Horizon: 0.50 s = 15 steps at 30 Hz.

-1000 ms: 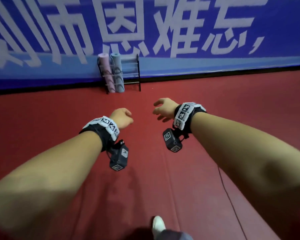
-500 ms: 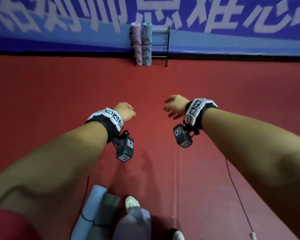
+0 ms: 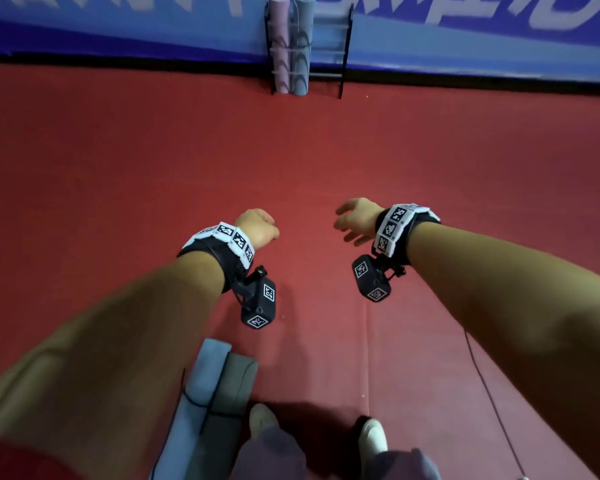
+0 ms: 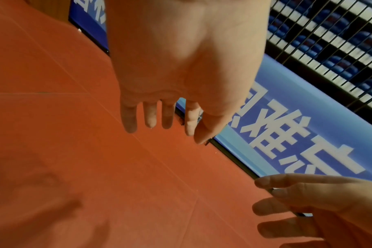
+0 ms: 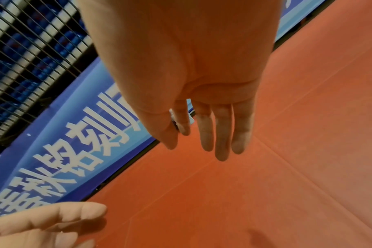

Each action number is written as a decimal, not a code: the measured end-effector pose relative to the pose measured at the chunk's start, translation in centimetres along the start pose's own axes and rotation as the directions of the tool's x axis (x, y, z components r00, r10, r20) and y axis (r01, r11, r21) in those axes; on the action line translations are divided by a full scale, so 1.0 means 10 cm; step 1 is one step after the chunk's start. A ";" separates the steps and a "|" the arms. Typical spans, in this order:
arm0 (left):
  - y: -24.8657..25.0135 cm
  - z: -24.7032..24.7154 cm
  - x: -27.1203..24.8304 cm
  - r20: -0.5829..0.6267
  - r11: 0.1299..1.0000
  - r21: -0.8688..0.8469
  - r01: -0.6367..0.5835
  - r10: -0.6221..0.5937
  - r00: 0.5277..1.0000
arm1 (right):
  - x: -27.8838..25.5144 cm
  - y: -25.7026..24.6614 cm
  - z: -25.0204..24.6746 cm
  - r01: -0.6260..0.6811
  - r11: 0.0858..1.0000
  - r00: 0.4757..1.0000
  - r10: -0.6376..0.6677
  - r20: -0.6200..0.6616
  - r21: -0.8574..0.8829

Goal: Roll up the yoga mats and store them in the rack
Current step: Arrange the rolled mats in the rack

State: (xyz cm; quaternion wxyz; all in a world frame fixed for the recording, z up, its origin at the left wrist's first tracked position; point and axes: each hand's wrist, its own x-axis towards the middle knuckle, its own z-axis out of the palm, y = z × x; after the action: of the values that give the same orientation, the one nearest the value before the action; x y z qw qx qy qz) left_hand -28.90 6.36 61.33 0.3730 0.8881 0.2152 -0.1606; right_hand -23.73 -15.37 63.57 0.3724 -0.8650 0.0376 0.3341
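A black wire rack (image 3: 329,50) stands against the blue wall at the top of the head view. A rolled pink mat (image 3: 280,39) and a rolled grey-blue mat (image 3: 300,43) stand upright in its left side. Two more rolled mats lie on the red floor by my feet: a light blue one (image 3: 198,403) and a grey one (image 3: 231,407), side by side. My left hand (image 3: 258,228) and right hand (image 3: 355,220) hover over the floor between the rack and these mats, both empty with relaxed fingers (image 4: 150,117) (image 5: 222,132).
A blue banner with white lettering (image 3: 84,32) runs along the wall behind the rack. A thin dark cord (image 3: 489,393) lies on the red floor (image 3: 153,168) at the right. My feet in white socks (image 3: 371,438) stand at the bottom edge.
The view has tilted downward, so the rack has slid to the top and the two mats by my feet have come into sight. Both hands stay empty and spread slightly apart.
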 end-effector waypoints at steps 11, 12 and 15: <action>-2.13 0.31 1.06 0.146 0.972 0.104 0.210 -0.224 0.964 | 1.36 0.29 2.06 -0.220 0.975 0.965 0.212 0.154 0.036; -2.32 0.44 1.13 0.151 0.969 0.103 0.226 -0.240 0.959 | 1.50 0.39 2.23 -0.235 0.972 0.958 0.227 0.177 0.028; -2.93 0.87 1.30 0.184 0.955 0.092 0.282 -0.294 0.938 | 1.90 0.75 2.78 -0.272 0.962 0.931 0.265 0.249 -0.009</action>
State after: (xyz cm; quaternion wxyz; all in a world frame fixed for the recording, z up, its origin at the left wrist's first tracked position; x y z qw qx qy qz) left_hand -33.58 21.81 32.37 0.3362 0.8384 0.2998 -0.3069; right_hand -26.65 1.34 33.57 0.3359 -0.7983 0.1128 0.4870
